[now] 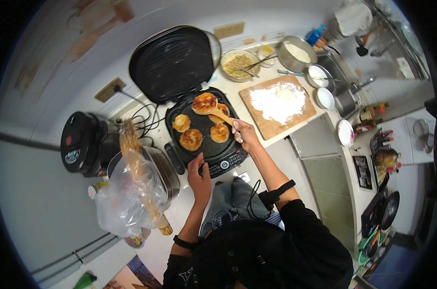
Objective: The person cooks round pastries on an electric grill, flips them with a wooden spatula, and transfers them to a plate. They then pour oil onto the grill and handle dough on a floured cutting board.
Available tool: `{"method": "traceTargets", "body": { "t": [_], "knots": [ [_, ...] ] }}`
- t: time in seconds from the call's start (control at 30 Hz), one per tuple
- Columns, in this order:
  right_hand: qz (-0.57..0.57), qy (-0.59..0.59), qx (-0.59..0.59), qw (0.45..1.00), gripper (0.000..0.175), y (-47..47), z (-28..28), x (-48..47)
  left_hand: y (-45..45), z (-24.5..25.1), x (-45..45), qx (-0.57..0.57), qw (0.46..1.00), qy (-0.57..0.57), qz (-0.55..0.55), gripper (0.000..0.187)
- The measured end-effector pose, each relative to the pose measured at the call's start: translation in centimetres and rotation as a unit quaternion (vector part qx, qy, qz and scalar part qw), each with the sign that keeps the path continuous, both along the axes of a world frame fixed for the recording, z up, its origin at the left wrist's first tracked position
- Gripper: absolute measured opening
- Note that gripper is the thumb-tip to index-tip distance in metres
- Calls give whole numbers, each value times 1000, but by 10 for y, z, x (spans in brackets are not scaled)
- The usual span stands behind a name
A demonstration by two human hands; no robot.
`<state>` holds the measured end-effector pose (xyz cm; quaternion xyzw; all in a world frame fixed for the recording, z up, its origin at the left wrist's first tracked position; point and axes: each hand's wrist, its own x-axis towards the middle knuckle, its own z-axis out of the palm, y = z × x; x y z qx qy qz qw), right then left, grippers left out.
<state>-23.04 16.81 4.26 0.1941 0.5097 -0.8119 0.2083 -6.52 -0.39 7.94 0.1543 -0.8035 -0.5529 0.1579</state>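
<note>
My right hand (244, 134), dusted with flour, grips the handle of a wooden spatula (223, 117). At the spatula's far end rests a browned flatbread (204, 103), above the black plate of an electric griddle (205, 148). Several other golden flatbreads lie on that plate, among them a large one (191, 139) and a smaller one (182, 123). One flatbread (220, 110) is partly hidden behind the spatula. My left hand (199, 177) hovers near the griddle's front edge, fingers apart and holding nothing. The griddle's ridged lid (173, 61) stands raised at the back.
To the right is a floured wooden board (251, 104) with a pale dough piece. Behind it are a bowl of filling (242, 65) and a steel pot of flour (296, 52). A plastic bag (128, 198) and black cooker (84, 142) stand left. White bowls (325, 98) sit by the sink.
</note>
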Motion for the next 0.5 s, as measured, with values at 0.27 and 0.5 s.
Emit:
{"method": "traceTargets", "body": {
  "t": [0.27, 0.5],
  "knots": [
    [-169, 34, -16, 985, 18, 149, 19, 48, 70, 15, -27, 61, 991, 7, -120, 31],
    [-373, 87, 54, 922, 28, 335, 26, 116, 163, 17, -54, 80, 967, -20, -239, 30]
  ]
}}
